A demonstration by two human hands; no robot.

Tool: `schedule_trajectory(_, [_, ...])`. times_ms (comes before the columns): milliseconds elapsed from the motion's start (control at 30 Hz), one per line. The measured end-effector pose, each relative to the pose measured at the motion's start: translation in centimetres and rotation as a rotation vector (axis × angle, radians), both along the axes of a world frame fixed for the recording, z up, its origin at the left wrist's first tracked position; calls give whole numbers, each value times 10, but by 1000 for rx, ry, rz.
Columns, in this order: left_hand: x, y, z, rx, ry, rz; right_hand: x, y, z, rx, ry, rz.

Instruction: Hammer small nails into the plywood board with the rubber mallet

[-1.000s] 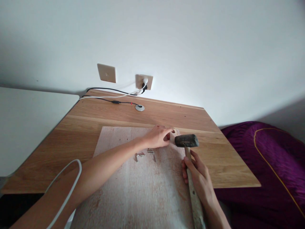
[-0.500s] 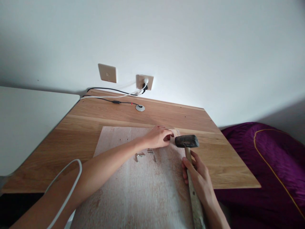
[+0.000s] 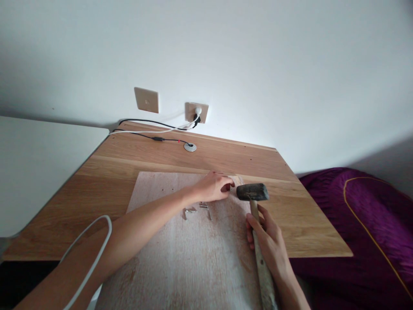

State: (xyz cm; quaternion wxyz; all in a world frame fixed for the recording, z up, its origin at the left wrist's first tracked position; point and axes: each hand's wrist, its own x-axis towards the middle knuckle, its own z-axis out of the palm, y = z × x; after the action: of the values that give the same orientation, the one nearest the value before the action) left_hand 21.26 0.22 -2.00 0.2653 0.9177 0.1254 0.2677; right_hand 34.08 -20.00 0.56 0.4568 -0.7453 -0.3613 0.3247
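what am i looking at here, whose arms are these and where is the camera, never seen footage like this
There is no machine: a person wears a camera on the head, so the picture looks forward and down at that person's own bare arms. They work at a wooden desk against a white wall. On it lies a pale board with a few small metal pieces. The right hand grips the handle of a hammer, its dark head low over the board. The left hand rests on the board, fingers bunched beside the hammer head; whether they pinch anything is too small to tell. Behind, cables run to a wall socket; purple bedding lies at the right.
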Motion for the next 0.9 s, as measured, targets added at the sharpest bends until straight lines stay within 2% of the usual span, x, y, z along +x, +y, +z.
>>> schedule_trajectory(367, [-3,-1,3,-33,14,2,0,3,1,-7,-9,17])
schedule_trajectory(500, [-11,1,9,-96,49,-60,0,2,1,-10,6,7])
schedule_trajectory(600, [-22,5,25,-78,81,-48,0,2,0,-5,4,9])
schedule_trajectory(700, [-36,9,49,15,186,-39,-1,3,-1,8,17,12])
schedule_trajectory(800, [-52,11,71,45,398,-173,-2,4,0,21,26,-2])
schedule_trajectory(900, [-66,8,83,52,549,-229,-3,4,1,22,30,-9])
